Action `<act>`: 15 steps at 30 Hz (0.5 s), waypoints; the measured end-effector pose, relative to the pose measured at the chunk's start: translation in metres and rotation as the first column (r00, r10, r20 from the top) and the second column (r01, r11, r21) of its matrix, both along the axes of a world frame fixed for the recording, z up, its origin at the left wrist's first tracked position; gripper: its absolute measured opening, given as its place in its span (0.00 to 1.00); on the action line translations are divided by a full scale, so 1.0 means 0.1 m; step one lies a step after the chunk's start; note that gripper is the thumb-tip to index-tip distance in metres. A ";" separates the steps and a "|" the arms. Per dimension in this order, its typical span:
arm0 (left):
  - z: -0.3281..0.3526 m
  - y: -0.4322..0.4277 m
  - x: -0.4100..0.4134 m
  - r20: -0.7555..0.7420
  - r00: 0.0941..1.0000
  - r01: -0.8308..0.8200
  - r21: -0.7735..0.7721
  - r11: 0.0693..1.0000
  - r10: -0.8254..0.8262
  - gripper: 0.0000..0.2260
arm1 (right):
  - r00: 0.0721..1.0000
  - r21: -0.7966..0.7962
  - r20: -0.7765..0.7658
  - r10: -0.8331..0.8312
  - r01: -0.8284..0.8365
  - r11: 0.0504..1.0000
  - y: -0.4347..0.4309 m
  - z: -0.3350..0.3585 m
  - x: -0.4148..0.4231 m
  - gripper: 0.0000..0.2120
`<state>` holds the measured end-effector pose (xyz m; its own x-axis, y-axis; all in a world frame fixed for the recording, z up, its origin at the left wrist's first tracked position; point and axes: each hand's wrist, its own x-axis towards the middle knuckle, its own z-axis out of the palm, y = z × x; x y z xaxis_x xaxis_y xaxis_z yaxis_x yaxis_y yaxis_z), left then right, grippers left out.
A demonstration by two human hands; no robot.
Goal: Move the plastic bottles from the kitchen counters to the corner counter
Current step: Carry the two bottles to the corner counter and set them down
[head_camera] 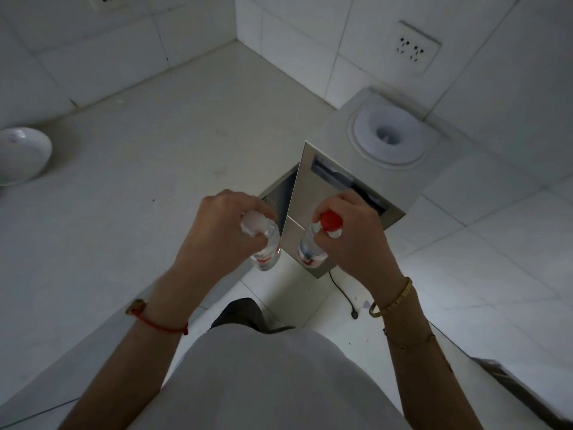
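My left hand (217, 225) grips the neck of a clear plastic bottle with a white cap (266, 249), which hangs upright below my fingers. My right hand (356, 234) holds a second clear bottle with a red cap (310, 249) by its top. Both bottles have red-and-white labels and hang side by side over the gap between the counter edge and a water dispenser. The pale corner counter (173, 128) stretches ahead and to the left, up to the tiled wall corner.
A white bowl (21, 153) sits at the counter's far left. A water dispenser (384, 141) with a metal front stands to the right, its cable and plug (352, 308) lying on the tiled floor. Wall sockets (412, 48) are mounted above.
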<state>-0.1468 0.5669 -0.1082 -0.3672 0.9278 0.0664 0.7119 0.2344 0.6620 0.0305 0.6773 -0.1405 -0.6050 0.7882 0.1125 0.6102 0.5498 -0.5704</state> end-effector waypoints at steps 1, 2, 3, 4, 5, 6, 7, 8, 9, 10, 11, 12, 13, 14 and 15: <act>0.00 0.06 -0.02 -0.003 1.000 -0.019 -0.009 1.000 0.019 0.16 | 1.000 -0.009 -0.011 0.010 -0.010 1.000 0.09 -0.01 -0.03 0.09; 0.00 0.12 -0.04 -0.007 0.999 -0.034 -0.016 0.999 0.034 0.15 | 1.000 -0.016 -0.020 0.020 -0.020 1.000 0.17 -0.02 -0.07 0.09; 0.00 0.18 -0.07 -0.008 0.999 -0.046 -0.015 0.999 0.046 0.16 | 0.999 -0.019 -0.025 0.030 -0.031 0.999 0.25 -0.04 -0.12 0.10; 0.00 0.25 -0.10 -0.007 0.998 -0.056 -0.012 0.998 0.056 0.16 | 0.999 -0.021 -0.031 0.042 -0.042 0.999 0.32 -0.05 -0.16 0.10; 0.00 0.31 -0.14 -0.006 0.998 -0.062 -0.012 0.998 0.062 0.16 | 0.998 -0.025 -0.039 0.051 -0.052 0.998 0.39 -0.07 -0.21 0.10; -0.01 0.37 -0.18 -0.006 0.998 -0.066 -0.015 0.998 0.066 0.16 | 0.997 -0.033 -0.047 0.058 -0.060 0.998 0.47 -0.08 -0.26 0.10; -0.01 0.44 -0.23 -0.009 0.998 -0.069 -0.023 0.997 0.069 0.16 | 0.996 -0.040 -0.055 0.064 -0.067 0.997 0.54 -0.10 -0.31 0.10; -0.02 0.51 -0.28 -0.012 0.997 -0.073 -0.030 0.997 0.072 0.15 | 0.995 -0.043 -0.060 0.074 -0.076 0.996 0.62 -0.11 -0.37 0.10; -0.03 0.59 -0.35 -0.018 0.997 -0.079 -0.036 0.996 0.078 0.15 | 0.994 -0.042 -0.063 0.087 -0.089 0.995 0.71 -0.12 -0.44 0.10; -0.04 0.67 -0.41 -0.025 0.996 -0.088 -0.042 0.995 0.087 0.15 | 0.993 -0.042 -0.065 0.101 -0.104 0.994 0.79 -0.13 -0.51 0.10; -0.06 0.75 -0.48 -0.034 0.995 -0.097 -0.050 0.994 0.095 0.15 | 0.991 -0.043 -0.065 0.116 -0.119 0.992 0.88 -0.13 -0.59 0.09; -0.06 0.82 -0.55 -0.041 0.994 -0.105 -0.056 0.993 0.102 0.14 | 0.989 -0.040 -0.063 0.130 -0.133 0.990 0.97 -0.13 -0.66 0.08; -0.07 0.90 -0.62 -0.044 0.993 -0.111 -0.057 0.992 0.109 0.14 | 0.988 -0.033 -0.060 0.142 -0.144 0.989 1.06 -0.13 -0.74 0.08; -0.08 0.98 -0.69 -0.039 0.993 -0.118 -0.053 0.992 0.116 0.14 | 0.987 -0.024 -0.057 0.153 -0.154 0.988 1.15 -0.12 -0.82 0.08; -0.08 1.05 -0.76 -0.029 0.992 -0.125 -0.045 0.991 0.124 0.14 | 0.985 -0.015 -0.056 0.162 -0.163 0.986 1.23 -0.12 -0.90 0.07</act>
